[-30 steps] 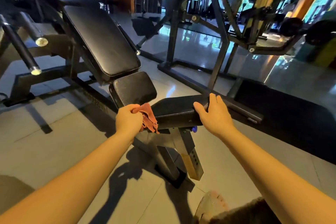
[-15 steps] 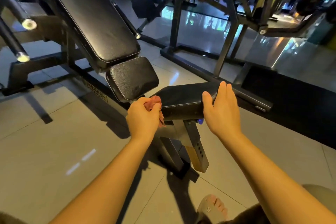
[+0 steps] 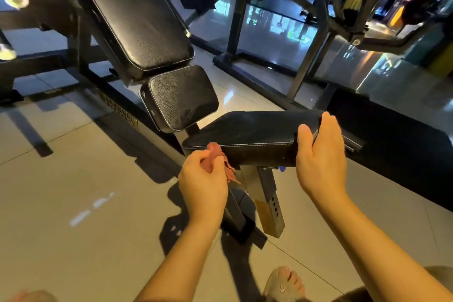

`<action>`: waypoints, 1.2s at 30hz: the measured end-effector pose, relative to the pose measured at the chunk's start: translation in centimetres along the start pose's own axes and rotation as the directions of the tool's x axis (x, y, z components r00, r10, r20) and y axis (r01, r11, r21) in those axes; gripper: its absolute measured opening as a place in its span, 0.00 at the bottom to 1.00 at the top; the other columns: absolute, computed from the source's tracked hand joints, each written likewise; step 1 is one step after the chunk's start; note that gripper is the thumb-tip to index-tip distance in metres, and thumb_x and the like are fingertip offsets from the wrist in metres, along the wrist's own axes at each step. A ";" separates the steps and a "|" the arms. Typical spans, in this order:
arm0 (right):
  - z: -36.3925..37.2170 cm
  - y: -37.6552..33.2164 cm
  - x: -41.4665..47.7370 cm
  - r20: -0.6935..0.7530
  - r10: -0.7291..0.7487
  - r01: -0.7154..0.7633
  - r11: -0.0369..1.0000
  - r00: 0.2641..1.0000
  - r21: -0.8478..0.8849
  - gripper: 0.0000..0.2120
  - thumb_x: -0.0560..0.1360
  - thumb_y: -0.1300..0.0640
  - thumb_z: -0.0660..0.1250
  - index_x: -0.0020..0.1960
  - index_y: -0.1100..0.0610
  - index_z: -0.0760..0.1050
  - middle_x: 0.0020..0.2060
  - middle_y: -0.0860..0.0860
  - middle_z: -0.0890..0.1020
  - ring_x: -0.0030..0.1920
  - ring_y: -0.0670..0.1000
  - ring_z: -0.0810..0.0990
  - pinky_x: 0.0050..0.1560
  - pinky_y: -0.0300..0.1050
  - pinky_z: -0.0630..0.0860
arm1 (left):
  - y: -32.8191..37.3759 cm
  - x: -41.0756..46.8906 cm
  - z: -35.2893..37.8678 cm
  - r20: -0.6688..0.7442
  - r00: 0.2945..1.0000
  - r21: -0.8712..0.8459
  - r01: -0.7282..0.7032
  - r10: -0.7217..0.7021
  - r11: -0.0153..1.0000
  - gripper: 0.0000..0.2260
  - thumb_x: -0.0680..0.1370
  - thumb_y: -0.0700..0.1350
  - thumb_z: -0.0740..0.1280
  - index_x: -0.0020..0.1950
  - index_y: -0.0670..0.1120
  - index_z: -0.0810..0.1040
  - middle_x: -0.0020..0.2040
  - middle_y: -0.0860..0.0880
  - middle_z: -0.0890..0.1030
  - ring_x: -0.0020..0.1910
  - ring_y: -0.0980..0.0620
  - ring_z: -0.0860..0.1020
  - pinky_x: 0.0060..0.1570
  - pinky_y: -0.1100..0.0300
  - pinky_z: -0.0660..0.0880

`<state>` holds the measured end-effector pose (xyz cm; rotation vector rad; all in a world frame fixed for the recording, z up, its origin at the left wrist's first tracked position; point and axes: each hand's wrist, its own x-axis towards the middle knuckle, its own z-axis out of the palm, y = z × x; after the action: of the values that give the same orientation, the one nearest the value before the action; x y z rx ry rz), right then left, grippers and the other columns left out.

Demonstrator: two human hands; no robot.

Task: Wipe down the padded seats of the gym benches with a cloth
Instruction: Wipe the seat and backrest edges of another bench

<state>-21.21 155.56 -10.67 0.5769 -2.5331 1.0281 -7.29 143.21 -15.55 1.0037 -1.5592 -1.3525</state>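
Cloth [image 3: 227,168], a crumpled reddish-pink rag with ragged edges, was bunched in our left hand [image 3: 203,181]. The fingers were curled tight round it, and it pressed against the near left corner of the flat seat pad [image 3: 257,130], at the stitched seam along the front edge. Loose folds hung down below the pad's side.

That pad was a long black cushion of smooth vinyl with rounded corners and pale stitching. Our right hand [image 3: 321,162] rested on its right end, fingers straight and close together over the top, thumb spread apart on the upper face; it held nothing. A small blue knob [image 3: 282,168] showed just under the pad beside that hand. A square steel post [image 3: 267,203] with a row of holes, worn yellowish on one face, stood beneath.

Just behind sat a smaller, squarish seat cushion [image 3: 181,98] of pebbled black leatherette, tilted. Above it rose a long inclined back pad [image 3: 132,14] with the same grain.

Glossy pale floor tiles [image 3: 73,179] lay below, with a black rubber mat [image 3: 404,154] to the right. Dark angled rack tubing [image 3: 318,19] stood beyond. Our sandalled foot [image 3: 284,284] showed at the bottom.
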 end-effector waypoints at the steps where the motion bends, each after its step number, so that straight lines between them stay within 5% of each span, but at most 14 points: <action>1: 0.0 -0.1 0.0 -0.010 0.000 0.000 1.000 1.000 0.008 0.33 0.78 0.33 0.48 0.71 0.57 0.65 0.66 0.61 0.73 0.67 0.63 0.73 0.64 0.66 0.76 | 0.3 -1.3 0.7 0.058 0.998 -0.027 -0.031 0.032 0.999 0.07 0.79 0.48 0.71 0.45 0.60 0.77 0.42 0.58 0.81 0.43 0.63 0.80 0.39 0.66 0.78; 5: 0.1 -0.4 0.0 -0.009 0.007 -0.007 0.999 1.000 0.037 0.32 0.79 0.34 0.49 0.73 0.55 0.64 0.69 0.58 0.72 0.69 0.61 0.73 0.65 0.65 0.76 | 1.8 -4.0 1.3 0.206 0.959 -0.031 -0.191 0.194 0.981 0.06 0.79 0.46 0.71 0.49 0.58 0.79 0.45 0.58 0.80 0.46 0.59 0.81 0.42 0.63 0.80; 8: -0.2 -0.6 -0.3 -0.010 0.004 -0.004 1.000 1.000 0.019 0.34 0.79 0.34 0.48 0.77 0.52 0.60 0.74 0.54 0.69 0.74 0.58 0.69 0.70 0.63 0.72 | -0.5 1.1 -0.6 0.055 0.998 -0.050 0.025 -0.022 0.998 0.11 0.78 0.39 0.69 0.45 0.56 0.79 0.39 0.56 0.81 0.38 0.63 0.82 0.32 0.67 0.79; 10: -0.3 -0.9 -0.4 -0.025 -0.012 0.014 0.999 1.000 0.050 0.31 0.79 0.35 0.49 0.75 0.52 0.62 0.71 0.52 0.72 0.71 0.56 0.72 0.68 0.62 0.74 | -2.2 4.3 -2.0 -0.049 0.992 -0.010 0.114 -0.114 0.993 0.10 0.76 0.41 0.71 0.42 0.57 0.78 0.40 0.57 0.81 0.39 0.59 0.82 0.35 0.59 0.82; 11: -0.3 -1.1 -0.5 -0.031 -0.013 0.015 0.998 0.999 0.065 0.30 0.79 0.35 0.49 0.74 0.52 0.63 0.69 0.52 0.73 0.69 0.55 0.73 0.67 0.61 0.75 | -2.5 4.5 -2.1 -0.058 0.991 0.004 0.119 -0.119 0.993 0.09 0.75 0.43 0.71 0.42 0.57 0.78 0.41 0.56 0.81 0.40 0.57 0.82 0.37 0.55 0.83; 14: -0.1 -1.2 -0.5 -0.040 0.021 -0.018 0.997 0.999 0.073 0.32 0.78 0.34 0.49 0.74 0.54 0.64 0.70 0.55 0.72 0.70 0.58 0.73 0.66 0.63 0.75 | -1.0 0.8 -0.3 0.071 0.997 -0.079 0.042 -0.036 0.996 0.09 0.76 0.44 0.73 0.43 0.58 0.77 0.41 0.55 0.82 0.40 0.57 0.82 0.35 0.66 0.78; 17: 0.0 -1.3 -0.5 -0.038 0.038 -0.035 0.997 0.999 0.063 0.30 0.81 0.38 0.52 0.77 0.53 0.61 0.74 0.55 0.69 0.73 0.58 0.70 0.69 0.64 0.73 | 0.2 -2.2 0.8 0.224 0.973 -0.116 -0.039 0.065 0.992 0.08 0.77 0.47 0.73 0.45 0.59 0.77 0.42 0.56 0.82 0.42 0.57 0.83 0.39 0.61 0.80; 21: -0.3 -1.7 -0.6 -0.012 0.051 -0.050 0.997 0.999 0.058 0.33 0.79 0.35 0.51 0.77 0.53 0.61 0.73 0.55 0.70 0.73 0.58 0.70 0.69 0.64 0.73 | -1.3 2.1 -1.1 0.096 0.995 -0.035 0.044 -0.041 0.998 0.07 0.76 0.42 0.73 0.42 0.54 0.79 0.36 0.54 0.81 0.37 0.59 0.81 0.36 0.69 0.76; 24: -0.3 -1.6 -0.8 0.010 0.062 -0.062 0.993 0.998 0.097 0.30 0.83 0.40 0.54 0.79 0.54 0.58 0.75 0.52 0.67 0.75 0.54 0.66 0.74 0.56 0.66 | -2.3 4.2 -2.3 0.020 0.987 0.034 0.160 -0.161 0.986 0.04 0.78 0.43 0.72 0.45 0.50 0.79 0.37 0.55 0.80 0.34 0.60 0.80 0.39 0.59 0.81; 27: -0.5 -2.0 -0.9 0.038 0.081 -0.086 0.978 0.996 0.190 0.34 0.79 0.30 0.50 0.70 0.54 0.66 0.60 0.48 0.68 0.61 0.50 0.68 0.65 0.56 0.70 | -0.6 1.1 -0.7 0.136 0.987 -0.071 0.099 -0.088 0.993 0.05 0.78 0.43 0.72 0.46 0.52 0.79 0.41 0.54 0.83 0.38 0.63 0.82 0.34 0.66 0.80; 30: -1.0 -2.2 -0.8 0.096 0.130 -0.152 0.950 0.987 0.274 0.26 0.79 0.34 0.51 0.60 0.54 0.68 0.58 0.50 0.72 0.59 0.52 0.71 0.66 0.63 0.73 | 1.7 -2.6 1.0 0.287 0.957 -0.137 -0.012 0.051 0.990 0.06 0.78 0.46 0.73 0.47 0.57 0.78 0.42 0.58 0.82 0.44 0.64 0.82 0.40 0.67 0.80; 32: -1.7 -2.2 -1.1 0.138 0.151 -0.187 0.934 0.979 0.305 0.24 0.81 0.36 0.52 0.62 0.54 0.71 0.57 0.52 0.76 0.59 0.50 0.75 0.66 0.48 0.73 | 1.7 -2.2 1.0 0.291 0.953 -0.142 -0.040 0.080 0.989 0.06 0.78 0.45 0.73 0.47 0.55 0.79 0.41 0.57 0.82 0.43 0.62 0.82 0.40 0.67 0.79; 34: -2.5 -1.7 -1.1 0.158 0.127 -0.163 0.956 0.979 0.244 0.17 0.87 0.48 0.53 0.65 0.60 0.70 0.53 0.56 0.77 0.54 0.49 0.76 0.55 0.28 0.70 | 0.3 -0.2 0.2 0.188 0.982 -0.088 0.017 0.000 0.996 0.07 0.77 0.42 0.73 0.44 0.52 0.79 0.38 0.55 0.81 0.39 0.62 0.81 0.37 0.67 0.78; 36: -2.6 -1.7 -1.1 0.148 0.126 -0.156 0.966 0.981 0.207 0.14 0.87 0.57 0.54 0.65 0.65 0.69 0.44 0.51 0.73 0.45 0.47 0.73 0.48 0.30 0.69 | -1.3 2.2 -0.9 0.066 0.985 -0.030 0.164 -0.162 0.986 0.08 0.76 0.40 0.72 0.43 0.52 0.77 0.37 0.55 0.80 0.36 0.61 0.80 0.39 0.61 0.81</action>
<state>-19.04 156.53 -8.42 0.5461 -2.6281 1.3740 -7.13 140.71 -16.54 1.0962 -1.5209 -1.5322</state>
